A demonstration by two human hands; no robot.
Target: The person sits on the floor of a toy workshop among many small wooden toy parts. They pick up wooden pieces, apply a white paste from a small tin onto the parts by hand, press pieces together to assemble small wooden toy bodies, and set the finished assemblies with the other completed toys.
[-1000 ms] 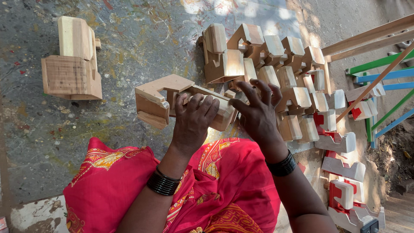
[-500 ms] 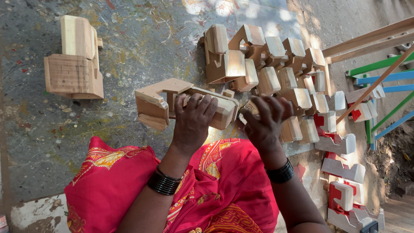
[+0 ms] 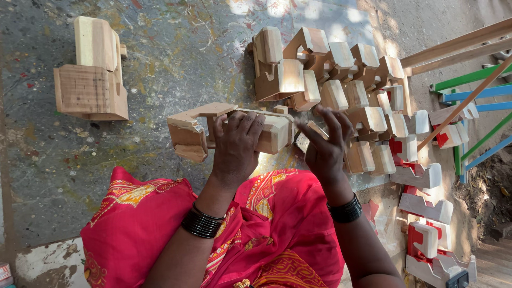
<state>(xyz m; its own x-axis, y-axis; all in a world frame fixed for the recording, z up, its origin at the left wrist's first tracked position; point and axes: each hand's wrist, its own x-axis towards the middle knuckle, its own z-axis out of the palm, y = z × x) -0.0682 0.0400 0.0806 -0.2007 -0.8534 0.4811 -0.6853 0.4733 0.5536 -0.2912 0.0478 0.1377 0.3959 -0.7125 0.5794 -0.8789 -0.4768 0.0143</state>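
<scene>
Head view: an unpainted wooden toy (image 3: pixel 229 128), truck-shaped, is held above the paint-flecked floor (image 3: pixel 176 58), just over the red-clad lap (image 3: pixel 277 224). The left hand (image 3: pixel 237 144) is wrapped over its middle, fingers curled across the top face and closed on the wood. The right hand (image 3: pixel 325 146) is seen just right of the toy's end, fingers spread and slack; a small pale piece (image 3: pixel 306 140) lies against its fingers, and whether it is pinched cannot be told

The toy is judged stiff and fairly light for its bulk, being hollow under the cab arch, with dry sawn faces that should not slip. Its notched left end looks chipped and thin, so a hold there would be risky; the solid block at its right end and the flat top are judged the safest places to grip

Right of the toy, and beyond it, a crowded heap of like wooden pieces (image 3: pixel 341 85) is stacked, with little gap left on that side. Farther right of the toy, white and red painted pieces (image 3: pixel 426 213) are lined up, and coloured slats (image 3: pixel 469 90) lean past them. Well left of the toy, another wooden truck (image 3: pixel 93 74) stands alone, and between the two bare floor is left, judged the freest room for turning or setting down. Black bangles (image 3: pixel 202 223) are worn on the left wrist
</scene>
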